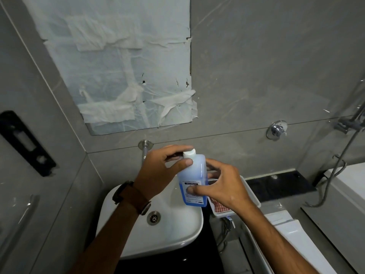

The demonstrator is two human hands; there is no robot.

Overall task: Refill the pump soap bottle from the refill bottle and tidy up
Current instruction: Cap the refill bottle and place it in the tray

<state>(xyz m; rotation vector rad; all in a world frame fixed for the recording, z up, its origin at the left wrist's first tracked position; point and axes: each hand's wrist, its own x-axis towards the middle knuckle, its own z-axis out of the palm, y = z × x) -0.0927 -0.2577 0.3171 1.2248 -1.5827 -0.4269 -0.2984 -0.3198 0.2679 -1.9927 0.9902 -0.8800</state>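
Head view puts your two hands at the centre of the frame, above a glossy white ceramic sink (126,230) with a round metal drain (153,217). Between them you hold a translucent blue plastic bottle (194,175), flat-sided with rounded shoulders and a white paper label on its front. Its long axis runs nearly upright, leaning slightly toward the upper right, and its white cap (189,153) points up toward the wall. Your left hand (158,175), with a brown leather watch strap (131,194) on the wrist, closes thumb and fingers around the bottle's neck just under the cap. Your right hand (221,186) clasps the lower body, thumb pressed on the label, fingers wrapped behind. Lower right of the bottle sits a white plastic tray (254,198) holding a red checked cloth (220,207). Upper left of the frame shows crinkled, taped plastic sheeting (122,62) on matte grey wall tiles (266,66).
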